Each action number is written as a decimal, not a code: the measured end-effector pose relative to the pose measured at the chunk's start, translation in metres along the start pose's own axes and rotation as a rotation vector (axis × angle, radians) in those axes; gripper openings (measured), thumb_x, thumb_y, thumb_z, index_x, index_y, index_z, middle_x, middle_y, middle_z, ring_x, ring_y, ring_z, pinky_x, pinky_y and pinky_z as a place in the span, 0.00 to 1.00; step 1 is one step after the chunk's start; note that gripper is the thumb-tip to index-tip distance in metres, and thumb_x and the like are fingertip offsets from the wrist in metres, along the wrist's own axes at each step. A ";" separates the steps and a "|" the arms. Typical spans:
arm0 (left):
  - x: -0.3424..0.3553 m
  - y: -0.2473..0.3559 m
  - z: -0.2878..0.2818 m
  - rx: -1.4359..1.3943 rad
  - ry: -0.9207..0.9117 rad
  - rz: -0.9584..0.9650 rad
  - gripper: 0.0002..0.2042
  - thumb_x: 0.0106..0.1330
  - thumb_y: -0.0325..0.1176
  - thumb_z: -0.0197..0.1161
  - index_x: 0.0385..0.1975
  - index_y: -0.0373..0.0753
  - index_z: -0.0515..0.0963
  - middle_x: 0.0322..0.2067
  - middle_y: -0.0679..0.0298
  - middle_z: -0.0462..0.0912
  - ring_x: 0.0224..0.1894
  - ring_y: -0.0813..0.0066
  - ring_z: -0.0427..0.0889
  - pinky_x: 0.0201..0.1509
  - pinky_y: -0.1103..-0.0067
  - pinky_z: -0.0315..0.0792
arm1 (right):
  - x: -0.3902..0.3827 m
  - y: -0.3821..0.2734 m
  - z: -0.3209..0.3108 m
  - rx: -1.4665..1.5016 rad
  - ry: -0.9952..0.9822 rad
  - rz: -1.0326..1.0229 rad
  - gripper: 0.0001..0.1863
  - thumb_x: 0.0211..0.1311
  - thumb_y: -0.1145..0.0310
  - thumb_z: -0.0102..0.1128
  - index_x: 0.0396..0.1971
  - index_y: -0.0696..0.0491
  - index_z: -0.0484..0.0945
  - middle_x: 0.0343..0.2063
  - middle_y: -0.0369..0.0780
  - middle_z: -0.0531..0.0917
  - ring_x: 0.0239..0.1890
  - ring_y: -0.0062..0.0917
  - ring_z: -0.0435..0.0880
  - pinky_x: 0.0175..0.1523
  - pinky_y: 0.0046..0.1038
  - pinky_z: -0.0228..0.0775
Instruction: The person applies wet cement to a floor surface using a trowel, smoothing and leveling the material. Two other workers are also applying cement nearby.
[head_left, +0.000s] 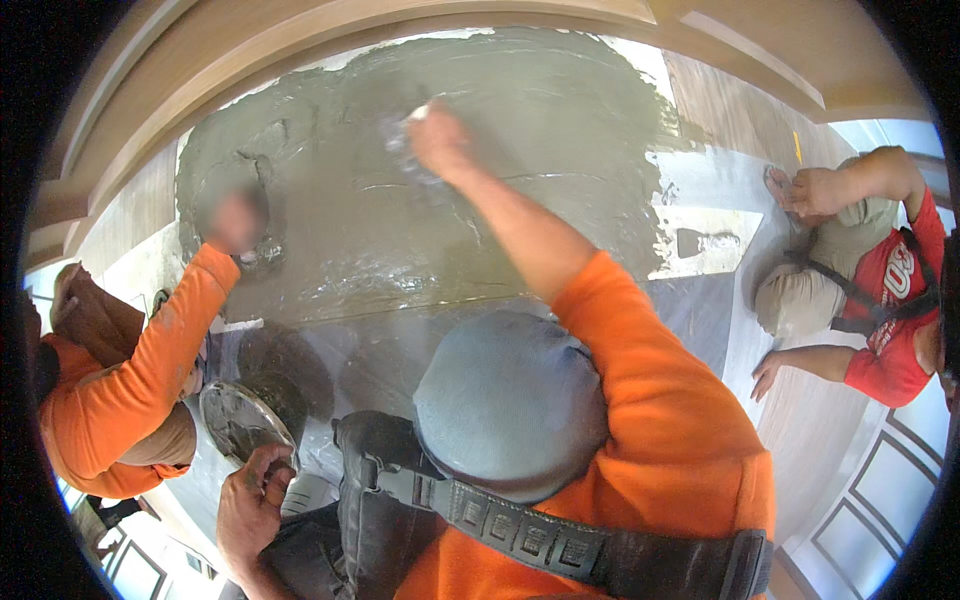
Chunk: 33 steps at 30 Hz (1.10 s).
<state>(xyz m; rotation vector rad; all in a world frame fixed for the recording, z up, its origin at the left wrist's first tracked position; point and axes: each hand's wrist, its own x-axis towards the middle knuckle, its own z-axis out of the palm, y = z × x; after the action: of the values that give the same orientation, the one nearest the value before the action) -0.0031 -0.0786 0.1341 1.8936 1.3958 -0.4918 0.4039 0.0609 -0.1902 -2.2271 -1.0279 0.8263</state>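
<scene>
My right hand [440,145] reaches far over wet grey mortar [330,220] spread across the floor. Its fingers are closed on what looks like a trowel [402,150] with a pale grip, smeared by motion against the mortar. Low on the left, my left hand [250,510] has curled fingers at the near rim of a round bucket [240,425], whose inside is coated with grey mix. Another person's blurred hand [236,220], in an orange sleeve, is at the mortar's left side; what it holds is hard to see.
A bent knee in grey-blue cloth [510,400] fills the lower middle. At the right, a person in a red shirt [890,290] crouches beside a putty knife [705,242] on a bare pale patch. Wooden panelling [300,45] curves along the far edge.
</scene>
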 end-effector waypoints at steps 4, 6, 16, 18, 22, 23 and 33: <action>-0.013 -0.008 -0.003 -0.034 -0.020 -0.087 0.12 0.70 0.27 0.61 0.51 0.37 0.80 0.30 0.52 0.88 0.34 0.58 0.90 0.39 0.68 0.79 | 0.015 0.077 -0.092 0.038 0.279 0.087 0.33 0.74 0.49 0.56 0.59 0.67 0.75 0.51 0.61 0.83 0.57 0.55 0.82 0.60 0.48 0.75; -0.012 -0.005 -0.006 -0.062 -0.041 -0.099 0.11 0.70 0.27 0.61 0.51 0.37 0.80 0.30 0.52 0.88 0.33 0.58 0.90 0.39 0.68 0.79 | 0.044 0.144 -0.141 -0.255 0.415 0.152 0.31 0.72 0.49 0.58 0.58 0.64 0.74 0.51 0.59 0.84 0.56 0.52 0.84 0.60 0.48 0.77; -0.009 -0.015 -0.005 -0.028 -0.017 -0.054 0.11 0.69 0.27 0.61 0.49 0.37 0.81 0.32 0.51 0.89 0.37 0.53 0.90 0.42 0.67 0.79 | 0.079 0.146 -0.146 -0.276 0.244 0.170 0.32 0.72 0.48 0.58 0.56 0.67 0.73 0.49 0.61 0.84 0.54 0.53 0.85 0.60 0.48 0.77; -0.009 -0.011 -0.007 -0.015 -0.028 -0.069 0.11 0.69 0.27 0.62 0.49 0.38 0.81 0.32 0.50 0.89 0.38 0.53 0.90 0.43 0.66 0.79 | 0.075 0.115 -0.106 -0.273 0.203 0.117 0.32 0.72 0.49 0.58 0.58 0.66 0.71 0.50 0.60 0.84 0.55 0.53 0.84 0.61 0.47 0.76; -0.005 -0.005 -0.007 -0.016 -0.023 -0.063 0.12 0.69 0.26 0.62 0.50 0.38 0.81 0.33 0.50 0.89 0.38 0.53 0.90 0.43 0.67 0.79 | 0.044 0.049 -0.042 -0.204 0.026 -0.017 0.30 0.72 0.52 0.59 0.61 0.62 0.70 0.52 0.57 0.84 0.57 0.53 0.83 0.62 0.48 0.76; 0.000 -0.004 -0.007 -0.019 -0.028 -0.043 0.12 0.69 0.26 0.61 0.50 0.38 0.81 0.33 0.50 0.89 0.38 0.53 0.90 0.44 0.67 0.80 | 0.037 0.045 -0.028 -0.198 0.025 -0.072 0.29 0.72 0.53 0.59 0.61 0.61 0.70 0.52 0.57 0.84 0.57 0.53 0.83 0.62 0.49 0.76; -0.022 -0.024 -0.002 -0.085 -0.012 -0.065 0.11 0.71 0.29 0.60 0.50 0.37 0.80 0.31 0.50 0.87 0.35 0.52 0.88 0.42 0.66 0.78 | -0.027 0.146 -0.117 -0.212 0.275 0.157 0.28 0.73 0.52 0.56 0.56 0.64 0.76 0.46 0.59 0.85 0.52 0.54 0.85 0.55 0.48 0.77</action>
<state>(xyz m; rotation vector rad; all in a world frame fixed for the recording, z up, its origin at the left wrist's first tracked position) -0.0331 -0.0884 0.1426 1.7799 1.4512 -0.4666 0.5418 -0.0676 -0.2049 -2.5406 -0.8495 0.4722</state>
